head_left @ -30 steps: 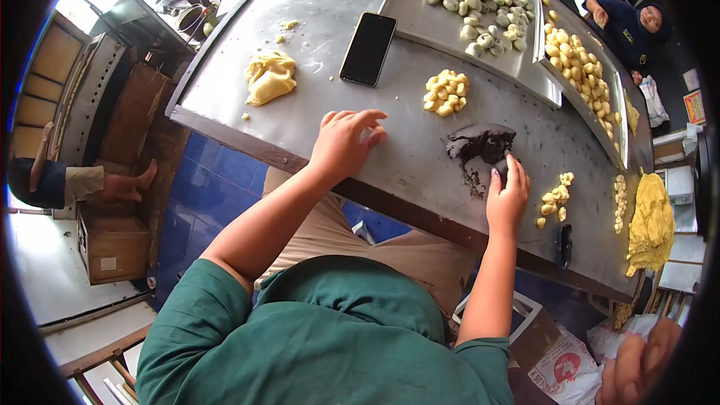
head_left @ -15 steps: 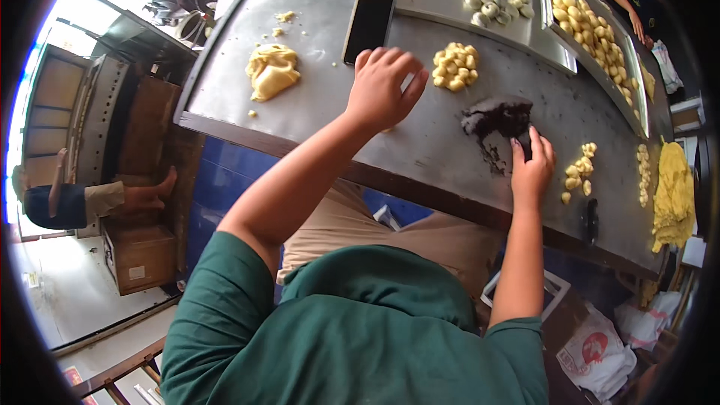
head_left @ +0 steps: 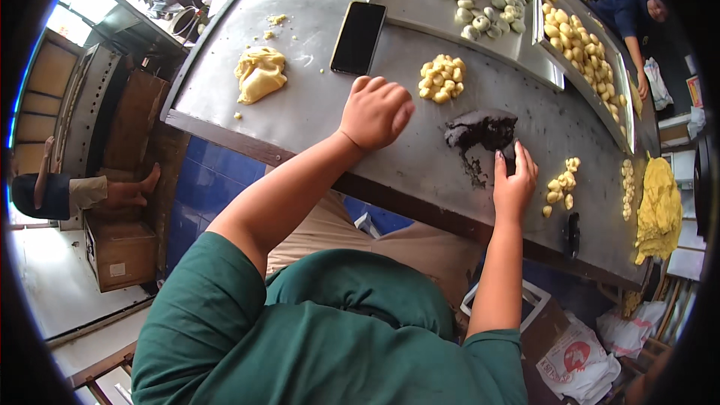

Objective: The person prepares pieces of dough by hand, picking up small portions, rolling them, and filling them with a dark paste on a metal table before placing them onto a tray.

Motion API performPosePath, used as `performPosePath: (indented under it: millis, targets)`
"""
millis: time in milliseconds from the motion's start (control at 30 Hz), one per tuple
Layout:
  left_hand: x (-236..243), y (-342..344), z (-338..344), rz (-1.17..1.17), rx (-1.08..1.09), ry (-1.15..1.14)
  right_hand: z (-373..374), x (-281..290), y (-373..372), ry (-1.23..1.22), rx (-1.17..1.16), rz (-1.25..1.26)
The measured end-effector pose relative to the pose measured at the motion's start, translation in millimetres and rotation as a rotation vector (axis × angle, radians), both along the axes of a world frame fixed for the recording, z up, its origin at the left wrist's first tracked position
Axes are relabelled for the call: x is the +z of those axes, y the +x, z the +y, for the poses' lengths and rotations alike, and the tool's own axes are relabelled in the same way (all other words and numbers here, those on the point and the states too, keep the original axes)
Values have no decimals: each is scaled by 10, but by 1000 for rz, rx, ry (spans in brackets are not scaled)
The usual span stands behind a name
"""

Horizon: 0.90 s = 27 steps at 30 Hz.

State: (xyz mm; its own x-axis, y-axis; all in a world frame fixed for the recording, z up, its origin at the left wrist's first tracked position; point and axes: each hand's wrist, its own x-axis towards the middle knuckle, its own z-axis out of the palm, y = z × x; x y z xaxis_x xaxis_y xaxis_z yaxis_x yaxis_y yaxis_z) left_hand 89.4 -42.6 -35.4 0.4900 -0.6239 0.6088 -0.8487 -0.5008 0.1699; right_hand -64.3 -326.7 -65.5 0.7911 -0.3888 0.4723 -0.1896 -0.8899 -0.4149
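My left hand (head_left: 376, 112) is palm down over the metal table, its fingers curled in; whatever lies under or inside them is hidden. My right hand (head_left: 514, 184) reaches the near right edge of a dark, crumbly paste (head_left: 484, 129), with thumb and fingertips around a bit of it. Behind the paste sits a cluster of small yellow dough balls (head_left: 441, 79). A larger lump of yellow dough (head_left: 259, 75) lies to the left, with crumbs behind it. To the right of my right hand are several small yellow dough pieces (head_left: 561, 186).
A phone (head_left: 358, 37) lies behind my left hand. Trays of greyish balls (head_left: 480, 0) and yellow balls (head_left: 581, 37) stand at the back right. A dark-handled tool (head_left: 573, 235) and yellow cloth (head_left: 660, 206) lie at the right. Another person (head_left: 626, 11) is beyond the trays.
My left hand has drawn slightly nearer me, and its fingers have curled from a flatter pose. The right hand stays at the paste. The whole view has shifted a little.
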Motion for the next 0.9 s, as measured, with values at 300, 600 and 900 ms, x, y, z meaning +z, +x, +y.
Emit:
performPosePath:
  millis: [300, 600, 900]
  targets:
    - [56, -374, 792, 214, 347, 136, 48, 42, 71, 171, 6, -25]
    - [368, -644, 525, 1261, 352, -339, 335, 220, -263, 49, 67, -163]
    - [454, -1059, 157, 2094, -505, -913, 1188, 593, -308, 195, 471, -191]
